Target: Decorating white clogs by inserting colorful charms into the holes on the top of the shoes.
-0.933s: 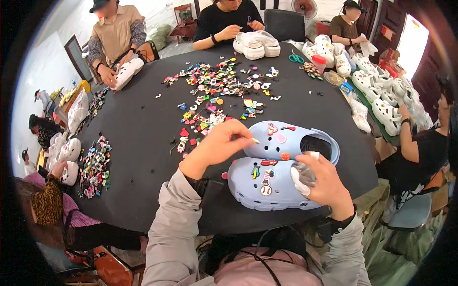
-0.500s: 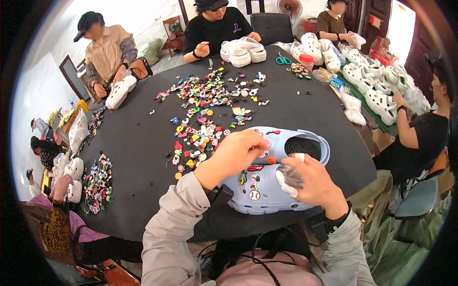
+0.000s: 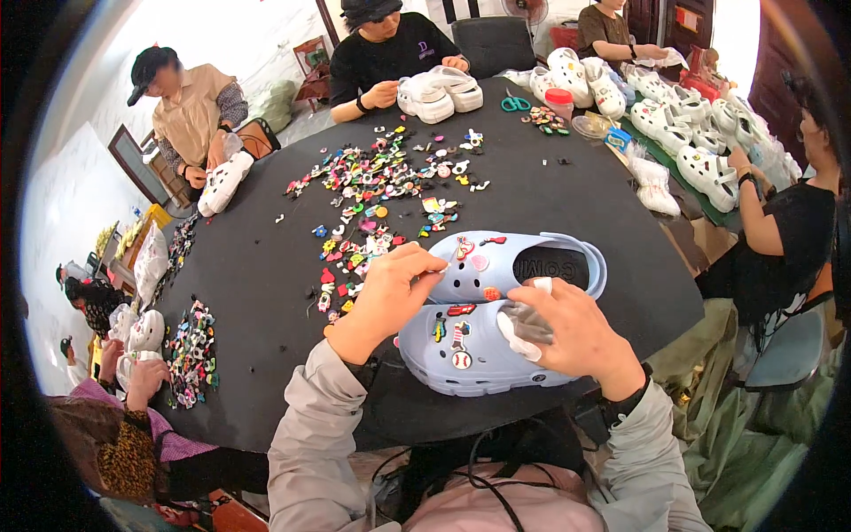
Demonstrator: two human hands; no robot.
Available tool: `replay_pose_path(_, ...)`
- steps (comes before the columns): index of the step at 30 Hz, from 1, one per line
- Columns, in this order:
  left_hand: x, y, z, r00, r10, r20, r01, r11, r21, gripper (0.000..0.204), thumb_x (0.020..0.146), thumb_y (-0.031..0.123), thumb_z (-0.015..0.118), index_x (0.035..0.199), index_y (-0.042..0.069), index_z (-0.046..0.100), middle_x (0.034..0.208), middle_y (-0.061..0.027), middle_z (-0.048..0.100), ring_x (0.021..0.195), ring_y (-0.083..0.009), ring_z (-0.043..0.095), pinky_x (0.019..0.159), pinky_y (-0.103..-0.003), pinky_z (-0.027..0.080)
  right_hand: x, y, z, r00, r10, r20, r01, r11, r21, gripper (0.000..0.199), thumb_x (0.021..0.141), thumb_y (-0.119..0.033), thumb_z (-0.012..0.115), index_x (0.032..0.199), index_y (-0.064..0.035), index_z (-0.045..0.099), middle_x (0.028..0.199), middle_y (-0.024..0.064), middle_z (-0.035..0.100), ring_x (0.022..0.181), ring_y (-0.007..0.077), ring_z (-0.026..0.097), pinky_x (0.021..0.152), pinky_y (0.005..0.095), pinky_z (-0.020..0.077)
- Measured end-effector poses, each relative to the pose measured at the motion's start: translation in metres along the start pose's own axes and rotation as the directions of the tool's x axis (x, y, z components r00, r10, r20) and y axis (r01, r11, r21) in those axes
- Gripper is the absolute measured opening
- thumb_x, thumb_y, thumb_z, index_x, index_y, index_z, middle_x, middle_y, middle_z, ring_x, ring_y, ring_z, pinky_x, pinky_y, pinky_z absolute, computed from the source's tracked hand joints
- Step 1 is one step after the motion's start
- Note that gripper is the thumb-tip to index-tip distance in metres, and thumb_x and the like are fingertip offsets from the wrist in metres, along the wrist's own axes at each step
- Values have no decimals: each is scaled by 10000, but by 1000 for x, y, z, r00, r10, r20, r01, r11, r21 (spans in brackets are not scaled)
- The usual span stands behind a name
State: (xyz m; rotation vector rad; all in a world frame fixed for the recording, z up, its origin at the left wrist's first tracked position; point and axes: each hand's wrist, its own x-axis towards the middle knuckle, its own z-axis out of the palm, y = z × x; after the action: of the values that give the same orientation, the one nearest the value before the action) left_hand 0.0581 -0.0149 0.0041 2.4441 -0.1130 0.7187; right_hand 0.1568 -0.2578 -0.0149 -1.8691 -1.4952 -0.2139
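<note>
Two light blue clogs lie side by side on the dark table in front of me. The far clog (image 3: 505, 266) carries a pink round charm (image 3: 480, 262), an orange charm (image 3: 491, 293) and red ones, with bare holes between them. On the near clog (image 3: 496, 368) are a baseball charm (image 3: 462, 360), a striped figure and a red car-like charm (image 3: 461, 310). My left hand (image 3: 390, 288) is pinched at the far clog's toe; what its fingertips hold is too small to make out. My right hand (image 3: 589, 332), with white covers on its fingers, grips the near clog at its opening.
Loose colourful charms (image 3: 372, 177) spread beyond my left hand; another pile (image 3: 191, 355) lies left. Co-workers handle white clogs (image 3: 439, 93) around the table. Teal scissors (image 3: 515, 103), a red-lidded jar (image 3: 558, 102) and rows of white clogs (image 3: 669, 124) stand at the far right.
My left hand has moved left from the middle of the far clog to its toe, uncovering the pink charm and the holes. My right hand keeps its place on the near clog.
</note>
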Motion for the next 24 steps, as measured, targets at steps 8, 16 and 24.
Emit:
replay_pose_path(8,0,3,6,996,42,83,-40,999,-21,110,770,3,652,878,14,672,801,-119,645,691,-254,643,622,-323,499,0,0,0,1000,-3,-17,3,1000,1,517,674,-272,747,1119,-106,544,861,113,557,807,327,553,713,423,449)
replay_pose_path(16,1,8,4,990,-64,128,76,993,-94,214,805,14,625,1016,-21,633,852,-164,671,761,-248,679,679,-316,525,-1,1,0,1000,23,17,-23,1000,6,527,669,-263,749,1133,-115,547,868,128,560,811,336,558,716,420,454)
replay_pose_path(24,14,1,11,965,170,199,-197,972,126,211,783,15,616,988,28,569,818,-124,608,739,-301,617,640,-373,489,1,-1,-2,1000,0,6,0,1000,6,542,652,-245,751,1136,-119,545,896,133,566,833,336,566,729,432,453)
